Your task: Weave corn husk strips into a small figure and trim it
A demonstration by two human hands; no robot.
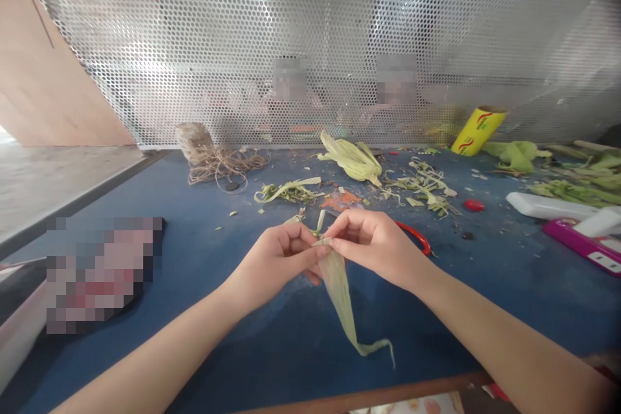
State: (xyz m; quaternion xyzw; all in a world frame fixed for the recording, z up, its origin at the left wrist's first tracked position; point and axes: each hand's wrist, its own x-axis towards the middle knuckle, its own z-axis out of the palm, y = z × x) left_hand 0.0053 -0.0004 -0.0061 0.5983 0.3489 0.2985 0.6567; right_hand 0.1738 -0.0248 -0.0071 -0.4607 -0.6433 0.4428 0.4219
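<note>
A pale green corn husk [342, 301] hangs from my fingertips, its thin curled tail drooping toward the table's front edge. My left hand [284, 255] pinches the gathered upper end of it. Close against that, my right hand [371, 242] pinches the same end between thumb and fingers. A short pale stub [321, 220] sticks up between the two hands. Just behind my right hand lies a red loop-shaped handle [418, 236], mostly hidden by the hand. Farther back rests a bundle of corn husks [354, 158], with shredded green strips [291, 191] nearer my hands.
On the blue table [204, 297] lie tangled twine [218, 165], more shredded strips [431, 184], a yellow tube [478, 131], a red bit [474, 205] and a purple-and-white power strip [582, 246]. A blurred dark-edged object [111, 272] is at left. Perforated metal sheet [310, 26] stands behind.
</note>
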